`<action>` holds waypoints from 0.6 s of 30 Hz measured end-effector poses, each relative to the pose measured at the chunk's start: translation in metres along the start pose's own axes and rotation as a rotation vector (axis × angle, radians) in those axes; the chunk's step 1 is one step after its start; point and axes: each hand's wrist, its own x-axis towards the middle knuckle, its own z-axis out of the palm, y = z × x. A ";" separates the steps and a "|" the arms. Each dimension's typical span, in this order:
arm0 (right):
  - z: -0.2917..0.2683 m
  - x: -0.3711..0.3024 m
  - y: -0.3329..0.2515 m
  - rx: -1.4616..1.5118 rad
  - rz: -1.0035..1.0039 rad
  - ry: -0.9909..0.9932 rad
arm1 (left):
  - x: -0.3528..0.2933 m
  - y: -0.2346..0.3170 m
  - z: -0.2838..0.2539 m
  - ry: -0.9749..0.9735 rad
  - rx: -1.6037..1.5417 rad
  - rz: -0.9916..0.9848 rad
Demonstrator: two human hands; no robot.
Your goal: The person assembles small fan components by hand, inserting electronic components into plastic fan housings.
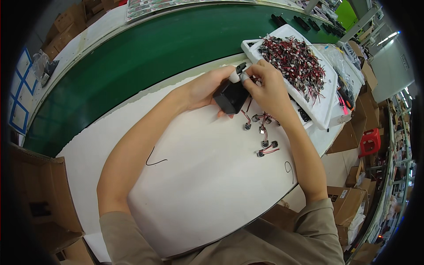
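Observation:
My left hand (207, 86) is wrapped around a black box-shaped plastic housing (230, 98), held tilted above the white worktop (190, 198). At the housing's upper end, my right hand (268, 86) is closed in a pinch; what lies between its fingertips is hidden, though dark red wire shows just below them. White covers sit on the thumb or fingertips of both hands. Several small connector boards with short red and black wires (265, 143) lie loose on the worktop, right of the housing and beside my right forearm.
A white foam tray (324, 115) heaped with red-and-black wired parts (293, 62) stands at the right. Beyond the worktop runs a green conveyor belt (145, 48), with black housings (301, 23) at its far right. An open cardboard box (44, 190) is at the left; a red stool (370, 142) stands right.

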 end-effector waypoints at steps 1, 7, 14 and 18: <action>-0.001 0.000 0.000 0.000 -0.001 0.001 | 0.000 0.003 0.003 0.016 0.062 -0.028; 0.000 0.001 -0.001 -0.076 -0.092 0.036 | 0.000 0.001 0.001 0.032 -0.023 0.028; -0.012 0.004 0.003 0.290 0.280 -0.193 | 0.001 0.000 0.000 -0.021 -0.032 0.042; -0.010 0.005 -0.004 0.306 0.222 -0.161 | -0.004 0.004 -0.001 0.004 -0.052 0.028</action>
